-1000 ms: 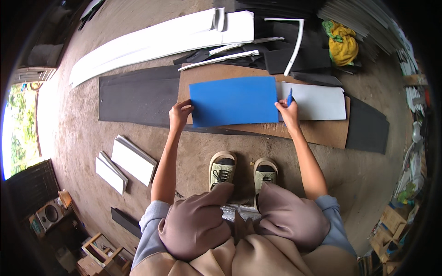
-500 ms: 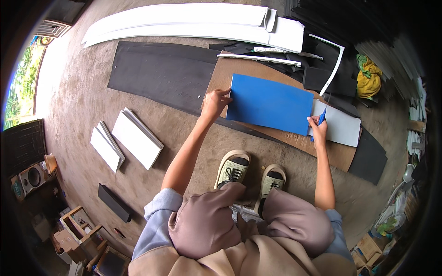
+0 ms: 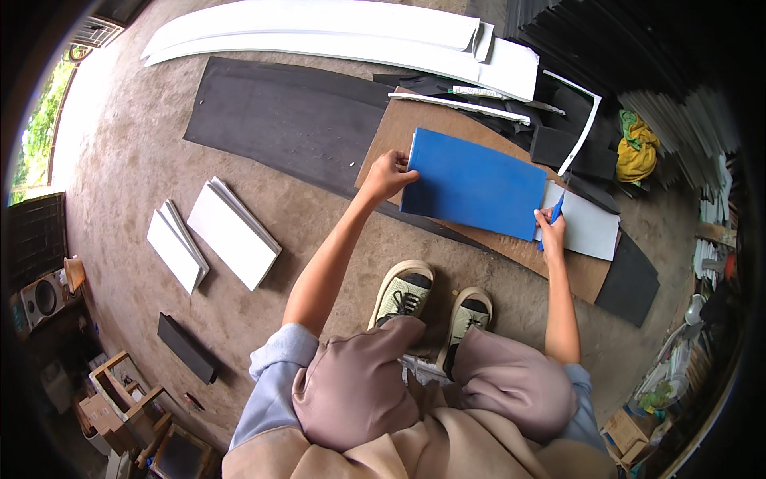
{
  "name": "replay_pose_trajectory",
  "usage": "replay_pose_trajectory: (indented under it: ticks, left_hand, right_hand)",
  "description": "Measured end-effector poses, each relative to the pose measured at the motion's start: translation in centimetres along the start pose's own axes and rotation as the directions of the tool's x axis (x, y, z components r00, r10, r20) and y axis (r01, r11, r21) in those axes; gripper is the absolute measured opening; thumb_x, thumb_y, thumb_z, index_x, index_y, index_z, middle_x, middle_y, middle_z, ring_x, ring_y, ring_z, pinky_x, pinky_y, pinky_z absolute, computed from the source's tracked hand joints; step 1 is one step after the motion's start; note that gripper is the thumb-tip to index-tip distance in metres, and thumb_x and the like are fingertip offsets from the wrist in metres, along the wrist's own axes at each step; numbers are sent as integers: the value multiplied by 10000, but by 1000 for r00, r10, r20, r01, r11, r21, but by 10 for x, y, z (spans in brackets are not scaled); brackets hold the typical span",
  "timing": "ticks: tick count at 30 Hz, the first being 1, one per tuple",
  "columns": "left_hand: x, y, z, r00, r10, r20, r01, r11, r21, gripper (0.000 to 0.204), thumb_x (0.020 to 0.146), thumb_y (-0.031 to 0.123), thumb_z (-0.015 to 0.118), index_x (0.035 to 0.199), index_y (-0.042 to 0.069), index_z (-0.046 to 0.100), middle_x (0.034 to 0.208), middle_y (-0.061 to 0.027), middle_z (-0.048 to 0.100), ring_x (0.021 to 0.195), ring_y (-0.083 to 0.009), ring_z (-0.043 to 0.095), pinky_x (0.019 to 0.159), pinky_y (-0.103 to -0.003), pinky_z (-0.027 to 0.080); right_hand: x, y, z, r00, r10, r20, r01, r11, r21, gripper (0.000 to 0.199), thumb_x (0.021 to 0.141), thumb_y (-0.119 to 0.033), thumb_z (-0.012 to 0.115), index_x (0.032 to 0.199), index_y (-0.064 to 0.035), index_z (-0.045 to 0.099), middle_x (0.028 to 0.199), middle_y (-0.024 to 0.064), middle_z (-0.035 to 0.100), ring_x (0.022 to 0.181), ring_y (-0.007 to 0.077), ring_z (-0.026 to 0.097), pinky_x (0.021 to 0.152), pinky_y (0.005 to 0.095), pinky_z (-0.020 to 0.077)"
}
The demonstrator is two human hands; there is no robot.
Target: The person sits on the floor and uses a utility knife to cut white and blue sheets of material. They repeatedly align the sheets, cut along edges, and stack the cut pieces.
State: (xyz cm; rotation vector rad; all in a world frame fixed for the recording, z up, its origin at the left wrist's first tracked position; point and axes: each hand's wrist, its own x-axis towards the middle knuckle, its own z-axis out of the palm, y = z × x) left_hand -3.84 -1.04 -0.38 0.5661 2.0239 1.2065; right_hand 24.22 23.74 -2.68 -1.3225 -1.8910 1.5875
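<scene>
A rectangular blue sheet [image 3: 475,184] lies over a brown board [image 3: 391,132] and partly over a white sheet [image 3: 597,223]. At its left edge my left hand [image 3: 387,177] is closed, with the thumb on top and the fingers at the rim. My right hand [image 3: 550,229] is closed at the lower right corner of the blue sheet, around a slim blue-handled knife [image 3: 557,209] whose thin tip points away from me. How far the right fingers also grip the sheet is hidden.
Under the board lies a long black sheet [image 3: 279,112]. Long white sheets [image 3: 335,36] lie beyond it, beside a white strip [image 3: 459,108] and a bent white strip [image 3: 586,132]. White folded panels [image 3: 235,235] and a black block [image 3: 187,349] rest on the floor at left. A yellow-green cloth [image 3: 636,148] sits at right.
My left hand and the left end of the blue sheet have shifted slightly right. My right hand stays at the right corner with the knife. The view has turned a little.
</scene>
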Motion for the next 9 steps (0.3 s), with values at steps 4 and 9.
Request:
replay_pose_trajectory:
  ticks: [4, 9]
  left_hand:
    - [-10, -19, -15, 999, -19, -48, 19, 1000, -11, 457, 664, 182, 646, 999, -86, 485, 915, -161, 588, 824, -206, 588, 727, -280, 480]
    - [-17, -35, -73, 991, -79, -112, 77, 997, -19, 430, 683, 157, 634, 1044, -35, 501, 949, -134, 580, 833, -171, 576, 735, -257, 464]
  right_hand:
    - [-3, -8, 26, 1000, 28, -2, -28, 999, 28, 205, 749, -61, 617, 763, -70, 413, 719, 14, 528, 646, 80, 491, 601, 226, 408]
    - [15, 0, 82, 989, -105, 103, 119, 982, -144, 235, 709, -95, 658, 790, -50, 443, 696, 31, 544, 610, 122, 534, 587, 280, 466]
